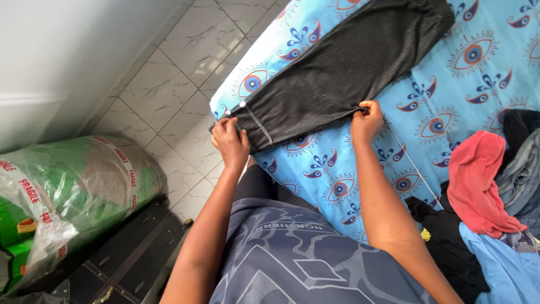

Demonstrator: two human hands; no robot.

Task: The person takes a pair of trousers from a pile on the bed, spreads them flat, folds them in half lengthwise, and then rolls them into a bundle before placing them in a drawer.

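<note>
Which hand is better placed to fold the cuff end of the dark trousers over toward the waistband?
Probably the left hand: it grips the dark trousers at the cuff end by the bed edge. The right hand pinches mid-leg and could act as the fold line.

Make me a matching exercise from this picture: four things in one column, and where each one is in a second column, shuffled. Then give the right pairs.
Things:
1. dark grey trousers
2. red garment
3. green plastic-wrapped bundle
4. left hand

Places:
A. on the floor by the white wall
B. spread flat across the blue eye-patterned sheet
C. gripping the trousers' cuff end at the bed's edge
D. on the clothes heap at the right side of the bed

Pairs: 1-B, 2-D, 3-A, 4-C
</note>
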